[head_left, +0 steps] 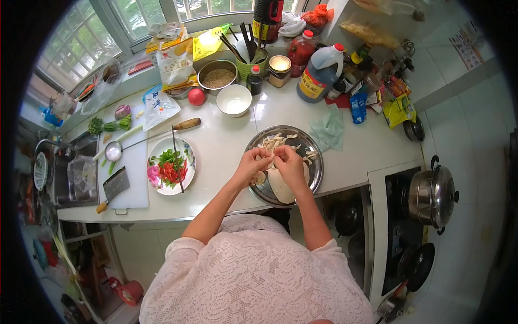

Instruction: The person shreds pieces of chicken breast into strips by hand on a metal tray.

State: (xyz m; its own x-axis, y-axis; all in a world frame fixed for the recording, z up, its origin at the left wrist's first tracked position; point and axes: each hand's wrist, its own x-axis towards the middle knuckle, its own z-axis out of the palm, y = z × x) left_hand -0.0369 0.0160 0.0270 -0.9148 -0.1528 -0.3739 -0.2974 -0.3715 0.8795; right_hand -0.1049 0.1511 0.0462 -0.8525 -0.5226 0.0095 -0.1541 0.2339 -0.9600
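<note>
Pale piece point(272, 156) pinched between left hand point(250, 164) and right hand point(292, 168), over a steel tray point(318, 174) of pale strips point(274, 141) at the front edge of the desk point(224, 148), plate point(163, 144) of chopped vegetables point(167, 171) nearer its left edge, bottles point(315, 81) toward the back.

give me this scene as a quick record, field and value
hands: left hand and right hand close together over the metal tray
grip: too small to make out
tray contents: pale strips, larger pale piece
left of tray: floral plate, chopped red and green pieces, chopsticks across
further left: cleaver on white board
right: lidded pot on stove
</note>
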